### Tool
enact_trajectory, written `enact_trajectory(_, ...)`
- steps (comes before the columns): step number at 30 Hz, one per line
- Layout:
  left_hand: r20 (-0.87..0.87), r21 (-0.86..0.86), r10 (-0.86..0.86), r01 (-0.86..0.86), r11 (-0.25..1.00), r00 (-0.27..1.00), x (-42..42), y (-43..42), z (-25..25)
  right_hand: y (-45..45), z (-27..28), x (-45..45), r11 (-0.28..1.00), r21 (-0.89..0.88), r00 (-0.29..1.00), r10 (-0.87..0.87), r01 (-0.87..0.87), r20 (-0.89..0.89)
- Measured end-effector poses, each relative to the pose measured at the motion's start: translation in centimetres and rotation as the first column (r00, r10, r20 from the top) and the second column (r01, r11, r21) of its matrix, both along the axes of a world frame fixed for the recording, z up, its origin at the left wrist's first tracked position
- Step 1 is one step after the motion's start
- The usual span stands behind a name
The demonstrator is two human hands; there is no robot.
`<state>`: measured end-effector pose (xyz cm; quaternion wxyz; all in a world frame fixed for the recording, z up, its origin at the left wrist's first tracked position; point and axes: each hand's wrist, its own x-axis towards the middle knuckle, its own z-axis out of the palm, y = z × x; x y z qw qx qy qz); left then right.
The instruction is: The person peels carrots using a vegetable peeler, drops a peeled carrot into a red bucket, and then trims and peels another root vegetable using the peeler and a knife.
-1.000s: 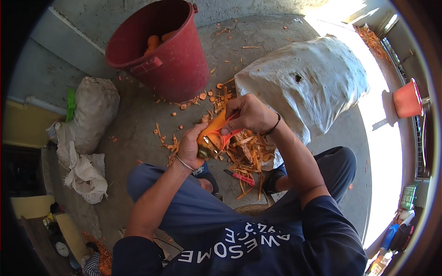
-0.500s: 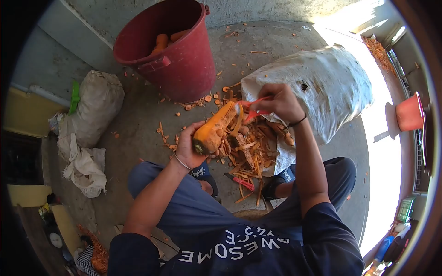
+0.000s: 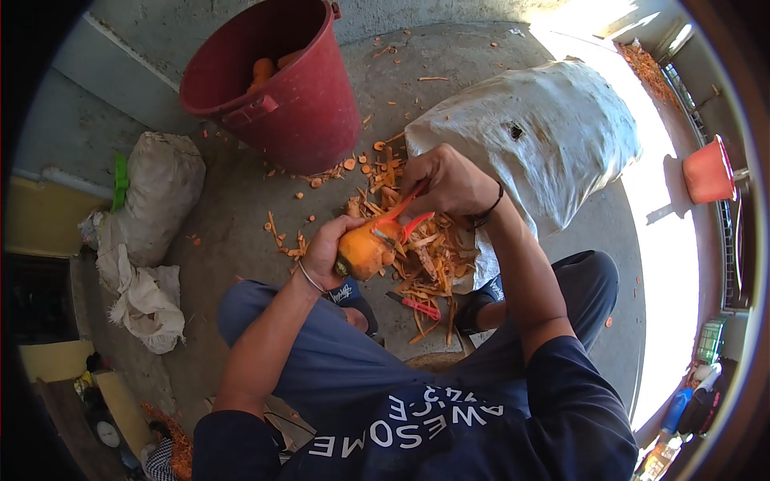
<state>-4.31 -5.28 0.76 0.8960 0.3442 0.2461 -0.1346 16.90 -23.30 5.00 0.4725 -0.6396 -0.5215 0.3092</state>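
Note:
My left hand [image 3: 325, 255] is wrapped round a thick orange carrot [image 3: 362, 255], its dark stem end toward me. In my right hand [image 3: 451, 183] is a red peeler [image 3: 411, 227], its head resting on the carrot's side. Part of the carrot's far end is hidden behind the peeler and my right hand. Beneath them, a heap of carrot peelings [image 3: 431, 260] is spread over the floor. A knife with a red handle [image 3: 420, 306] lies at the near edge of that heap, between my feet.
A tall red bucket [image 3: 321, 104] with carrots [image 3: 263, 72] inside stands ahead to the left. To the right of it lies a big white sack [image 3: 553, 128]. Another sack [image 3: 164, 188] leans at the left wall. A small red pot [image 3: 709, 171] is at far right.
The peeler in my right hand has moved from the carrot's far tip down toward its thick end, nearer my left hand. The view has shifted slightly.

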Motion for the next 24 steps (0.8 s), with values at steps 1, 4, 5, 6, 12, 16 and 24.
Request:
enact_trajectory(1,0.003,0.0,-0.005,0.005,1.0,1.0,0.1,-0.1,0.3,0.1,0.1,0.0,1.0,0.0,1.0,-0.005,0.005,0.003)
enact_trajectory(4,-0.032,0.053,-0.007,0.009,0.999,0.999,0.1,-0.5,0.6,0.2,0.0,-0.4,0.998,-0.025,0.995,0.066,-0.064,0.076)
enact_trajectory(5,-0.012,0.002,-0.019,0.019,1.0,1.0,0.0,-0.3,0.4,0.2,-0.1,-0.6,0.998,-0.015,0.996,0.07,-0.069,0.051)
enact_trajectory(6,0.007,-0.047,-0.032,0.032,0.998,0.999,-0.1,-0.1,0.2,0.3,-0.3,-0.7,0.997,-0.003,0.997,0.073,-0.073,0.026)
enact_trajectory(12,0.049,-0.14,-0.039,0.046,0.989,0.998,-0.3,0.1,0.7,0.0,-0.3,-0.8,1.0,-0.009,0.999,0.018,-0.018,-0.038)
enact_trajectory(16,-0.019,-0.023,0.036,-0.036,0.999,0.999,0.0,0.0,1.3,0.0,-0.1,-0.6,0.996,0.003,0.989,-0.09,0.09,0.117)
enact_trajectory(24,0.027,0.165,0.166,-0.168,0.972,0.986,-0.6,1.3,-2.0,-2.2,-1.3,3.2,0.949,-0.079,0.949,-0.296,0.305,0.108)
